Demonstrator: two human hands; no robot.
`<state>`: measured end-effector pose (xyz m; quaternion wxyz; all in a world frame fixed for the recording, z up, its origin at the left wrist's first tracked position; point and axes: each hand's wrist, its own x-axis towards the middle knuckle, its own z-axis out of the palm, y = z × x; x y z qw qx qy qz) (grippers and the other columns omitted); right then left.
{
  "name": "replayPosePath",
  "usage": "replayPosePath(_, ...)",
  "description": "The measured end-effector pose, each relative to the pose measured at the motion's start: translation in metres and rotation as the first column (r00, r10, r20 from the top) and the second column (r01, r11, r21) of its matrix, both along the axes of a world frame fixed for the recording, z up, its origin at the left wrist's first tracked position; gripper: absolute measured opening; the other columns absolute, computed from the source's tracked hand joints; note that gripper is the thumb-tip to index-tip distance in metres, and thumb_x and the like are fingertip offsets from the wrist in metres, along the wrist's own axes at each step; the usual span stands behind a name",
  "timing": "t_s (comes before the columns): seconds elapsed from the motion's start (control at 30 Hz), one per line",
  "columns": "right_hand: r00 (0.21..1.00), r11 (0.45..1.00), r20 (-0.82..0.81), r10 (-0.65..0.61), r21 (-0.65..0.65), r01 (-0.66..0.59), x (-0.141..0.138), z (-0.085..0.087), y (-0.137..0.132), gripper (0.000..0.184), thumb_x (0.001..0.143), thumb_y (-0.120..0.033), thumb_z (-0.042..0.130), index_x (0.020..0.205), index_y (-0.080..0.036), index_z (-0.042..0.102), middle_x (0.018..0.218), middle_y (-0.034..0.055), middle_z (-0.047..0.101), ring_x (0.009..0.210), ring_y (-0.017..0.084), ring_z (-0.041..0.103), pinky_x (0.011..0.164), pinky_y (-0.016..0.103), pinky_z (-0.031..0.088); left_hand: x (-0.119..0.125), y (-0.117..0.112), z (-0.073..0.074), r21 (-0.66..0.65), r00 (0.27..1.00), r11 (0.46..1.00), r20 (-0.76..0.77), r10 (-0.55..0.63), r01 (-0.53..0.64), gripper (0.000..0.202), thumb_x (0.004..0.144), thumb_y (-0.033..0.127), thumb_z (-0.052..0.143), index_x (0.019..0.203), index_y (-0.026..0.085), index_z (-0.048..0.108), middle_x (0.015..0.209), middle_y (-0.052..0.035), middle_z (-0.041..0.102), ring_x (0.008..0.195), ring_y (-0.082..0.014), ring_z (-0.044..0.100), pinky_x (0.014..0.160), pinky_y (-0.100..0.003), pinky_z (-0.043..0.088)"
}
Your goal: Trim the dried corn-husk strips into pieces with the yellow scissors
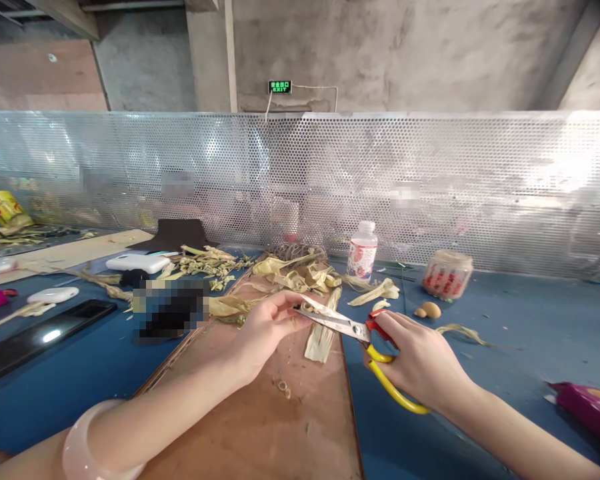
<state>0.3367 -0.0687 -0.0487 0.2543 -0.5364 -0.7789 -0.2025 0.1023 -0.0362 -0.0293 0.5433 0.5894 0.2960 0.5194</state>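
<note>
My right hand [420, 360] grips yellow-and-red-handled scissors [360, 337], their steel blades pointing left and parted around a small piece of dried husk [307, 307]. My left hand [267, 323] pinches that piece at the blade tips, fingers closed on it. A pale bangle [87, 440] sits on my left wrist. Both hands hover over a long brown board [260, 413] that lies on the blue table [505, 333]. A strip of husk [320, 340] lies flat on the board just below the blades, with tiny trimmed bits [283, 388] beside it.
A heap of dried husks [300, 273] lies at the board's far end. A small plastic bottle [363, 252] and a jar [447, 273] stand behind. A dark phone [35, 340], white devices [137, 263] and a magenta tool [587, 407] lie around. A perforated metal screen [430, 180] bounds the table.
</note>
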Motion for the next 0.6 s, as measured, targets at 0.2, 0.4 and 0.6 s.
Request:
replayPosePath(0.2, 1.0, 1.0, -0.012, -0.017, -0.006, 0.017, 0.0005, 0.0012, -0.001, 0.014, 0.069, -0.029, 0.054, 0.082, -0.022, 0.053, 0.082, 0.0021, 0.065, 0.073, 0.019, 0.061, 0.056, 0.026, 0.04, -0.0008, 0.0012, -0.0003, -0.002, 1.0, 1.0, 0.022, 0.016, -0.016, 0.021, 0.066, 0.017, 0.074, 0.085, 0.025, 0.07, 0.089, 0.0017, 0.07, 0.091, -0.015, 0.061, 0.087, -0.028, 0.043)
replayPosePath(0.4, 1.0, 0.999, 0.005, -0.027, 0.019, 0.027, 0.0003, 0.0016, -0.0005, 0.012, 0.07, -0.029, 0.054, 0.079, -0.022, 0.052, 0.082, 0.0024, 0.065, 0.072, 0.019, 0.062, 0.054, 0.026, 0.04, -0.0011, 0.0026, -0.0023, -0.02, 0.998, 0.999, 0.046, 0.046, -0.045, 0.023, 0.065, 0.019, 0.075, 0.087, 0.025, 0.069, 0.089, 0.0016, 0.069, 0.091, -0.0154, 0.06, 0.088, -0.029, 0.042)
replayPosePath(0.6, 0.999, 0.998, 0.016, -0.027, 0.059, 0.026, 0.0012, 0.0006, 0.0007, 0.011, 0.069, -0.029, 0.054, 0.077, -0.022, 0.052, 0.08, 0.0015, 0.065, 0.07, 0.019, 0.062, 0.052, 0.025, 0.039, -0.0018, 0.003, -0.0013, -0.052, 0.997, 0.999, 0.072, 0.001, 0.003, 0.023, 0.066, 0.023, 0.075, 0.088, 0.021, 0.069, 0.088, -0.0012, 0.067, 0.085, -0.0156, 0.06, 0.081, -0.03, 0.046)
